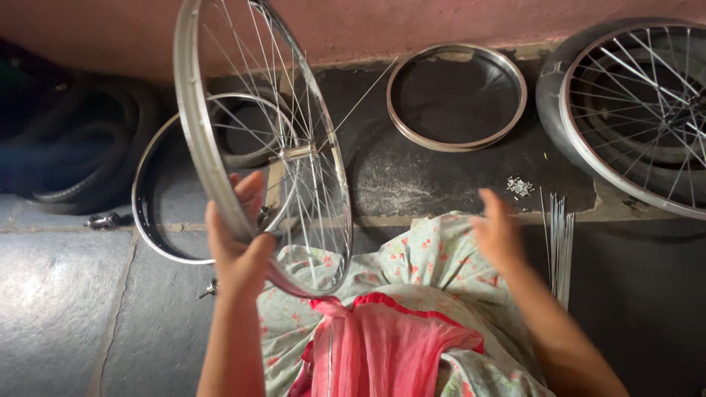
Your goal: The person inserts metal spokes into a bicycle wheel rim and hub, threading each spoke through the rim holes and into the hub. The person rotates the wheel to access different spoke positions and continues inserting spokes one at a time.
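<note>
My left hand grips the lower rim of a silver spoked bicycle wheel, held upright and tilted above my lap. Its hub sits in the middle, and one loose spoke sticks out to the upper right. My right hand hovers over my knee with fingers apart and holds nothing. It is nearest a bundle of loose spokes on the floor and a small pile of spoke nipples.
A bare rim lies on the dark slab ahead. Another bare rim lies at left beside black tyres. A wheel with a tyre lies at right. A hub part rests on the stone floor.
</note>
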Demonstrator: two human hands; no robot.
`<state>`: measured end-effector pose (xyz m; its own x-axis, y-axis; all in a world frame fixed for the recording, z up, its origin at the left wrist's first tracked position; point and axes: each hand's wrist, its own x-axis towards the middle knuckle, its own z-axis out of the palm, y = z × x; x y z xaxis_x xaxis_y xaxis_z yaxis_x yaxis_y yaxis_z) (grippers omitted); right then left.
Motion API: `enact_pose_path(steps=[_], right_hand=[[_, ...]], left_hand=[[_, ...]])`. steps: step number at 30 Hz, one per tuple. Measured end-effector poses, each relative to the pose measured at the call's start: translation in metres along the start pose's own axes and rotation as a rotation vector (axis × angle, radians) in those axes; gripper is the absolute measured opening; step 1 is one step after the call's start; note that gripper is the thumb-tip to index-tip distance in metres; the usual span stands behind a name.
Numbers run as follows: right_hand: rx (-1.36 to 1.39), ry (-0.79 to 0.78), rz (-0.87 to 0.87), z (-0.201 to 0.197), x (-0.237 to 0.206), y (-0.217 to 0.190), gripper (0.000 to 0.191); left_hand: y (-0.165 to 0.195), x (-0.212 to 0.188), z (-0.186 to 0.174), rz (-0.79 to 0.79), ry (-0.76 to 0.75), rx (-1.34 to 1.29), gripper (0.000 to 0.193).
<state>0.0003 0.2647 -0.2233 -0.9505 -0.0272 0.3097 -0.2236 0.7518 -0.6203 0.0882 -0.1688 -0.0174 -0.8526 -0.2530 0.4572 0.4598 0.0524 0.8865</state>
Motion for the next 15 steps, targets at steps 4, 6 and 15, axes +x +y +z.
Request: enact_pose_path(steps=[4, 6, 15], right_hand=[[-0.519, -0.034, 0.354, -0.044, -0.015, 0.105, 0.06], [-0.56, 0.005, 0.528, -0.054, -0.028, 0.133, 0.071], [0.168, 0.018, 0.036, 0.042, 0.022, 0.049, 0.048]], left_hand=[[0.002, -0.011, -0.03, -0.044, 0.036, -0.078, 0.08], [-0.001, -0.016, -0.039, -0.064, 0.041, -0.117, 0.079], [-0.014, -0.056, -0.065, -0.082, 0.009, -0.27, 0.065]])
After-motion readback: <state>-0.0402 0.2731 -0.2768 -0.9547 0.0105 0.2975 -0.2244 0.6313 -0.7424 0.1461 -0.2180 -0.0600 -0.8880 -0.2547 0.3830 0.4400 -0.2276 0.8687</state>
